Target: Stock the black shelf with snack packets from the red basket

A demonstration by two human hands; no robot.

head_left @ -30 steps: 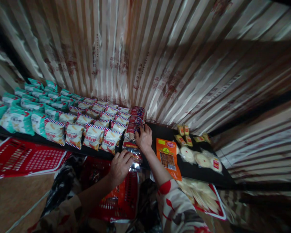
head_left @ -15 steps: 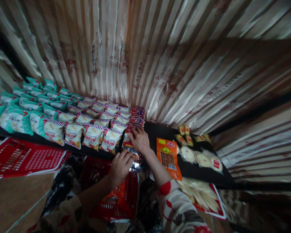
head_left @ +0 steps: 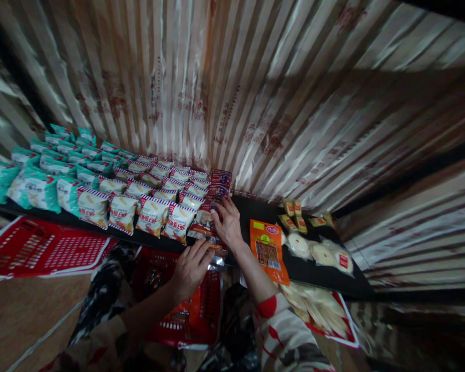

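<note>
A column of dark red snack packets (head_left: 220, 177) runs from the back to the front of a black shelf (head_left: 245, 207). On its middle part lies my right hand (head_left: 228, 223), open, its fingers stretched over the packets and its thumb apart. My left hand (head_left: 192, 268) is at the column's front end, fingers bent over a shiny snack packet (head_left: 203, 227); its thumb is partly hidden. Directly left of the column stand rows of white snack bags (head_left: 177, 222) with red and blue striped tops. An orange packet (head_left: 269, 250) lies right of my right forearm.
Teal and white bags (head_left: 42, 188) fill the shelf's left end. Small yellow packets (head_left: 289, 223) and round white packaged pieces (head_left: 299, 245) lie at right. Below are red baskets (head_left: 62, 248), one between my legs (head_left: 213, 310). Striped sheeting (head_left: 201, 77) hangs behind.
My right hand has shifted slightly back along the packet column, its fingers straighter. The front packet under my hands now lies a little askew to the left. My left hand has barely moved.
</note>
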